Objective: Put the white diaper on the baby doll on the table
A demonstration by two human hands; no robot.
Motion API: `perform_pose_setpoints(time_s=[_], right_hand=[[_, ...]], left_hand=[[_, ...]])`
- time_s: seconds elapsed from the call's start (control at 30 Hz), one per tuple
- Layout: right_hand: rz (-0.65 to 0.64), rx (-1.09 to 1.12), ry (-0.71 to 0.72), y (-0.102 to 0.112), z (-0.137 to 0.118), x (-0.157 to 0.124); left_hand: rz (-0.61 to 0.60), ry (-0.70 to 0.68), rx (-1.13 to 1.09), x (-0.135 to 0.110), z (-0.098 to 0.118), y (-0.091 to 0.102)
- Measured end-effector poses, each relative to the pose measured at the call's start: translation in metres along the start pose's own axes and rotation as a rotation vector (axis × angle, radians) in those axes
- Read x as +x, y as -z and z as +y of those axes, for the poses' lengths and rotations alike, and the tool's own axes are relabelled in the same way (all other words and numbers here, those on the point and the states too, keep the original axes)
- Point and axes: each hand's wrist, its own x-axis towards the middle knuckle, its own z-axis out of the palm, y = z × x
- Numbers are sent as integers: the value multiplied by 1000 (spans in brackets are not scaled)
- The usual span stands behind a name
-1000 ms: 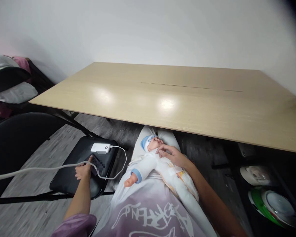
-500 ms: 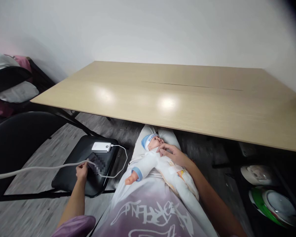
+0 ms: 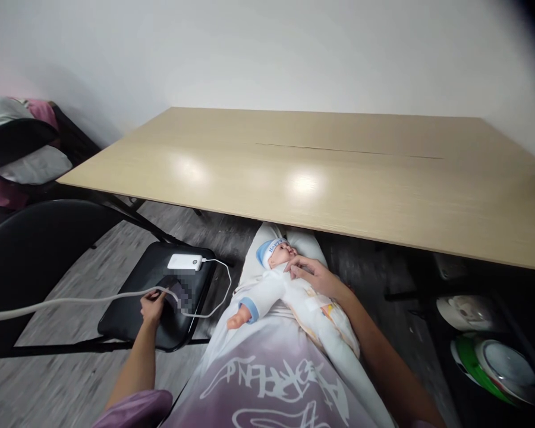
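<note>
1 doll [image 3: 289, 291], 1 phone [image 3: 178, 292], 1 pwr bank [image 3: 185, 262], 2 chairs [image 3: 156, 297], 1 table [image 3: 321, 172], 2 hands [image 3: 314, 274]

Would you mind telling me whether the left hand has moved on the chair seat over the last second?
Yes. The left hand has slid back from the white power bank, toward the chair seat's near edge.

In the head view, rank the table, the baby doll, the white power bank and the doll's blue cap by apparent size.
1. table
2. baby doll
3. white power bank and blue cap: look alike in size, so not ranked.
</note>
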Motion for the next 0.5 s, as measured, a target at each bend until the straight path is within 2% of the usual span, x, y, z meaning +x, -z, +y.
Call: perform_pose_setpoints(time_s=[0.2, 0.5], right_hand=[[8, 7, 5, 1, -1, -1], [8, 19, 5, 1, 5, -1]], left_hand=[[19, 99, 40, -1, 6, -2], [-42, 42, 46, -1, 1, 6]])
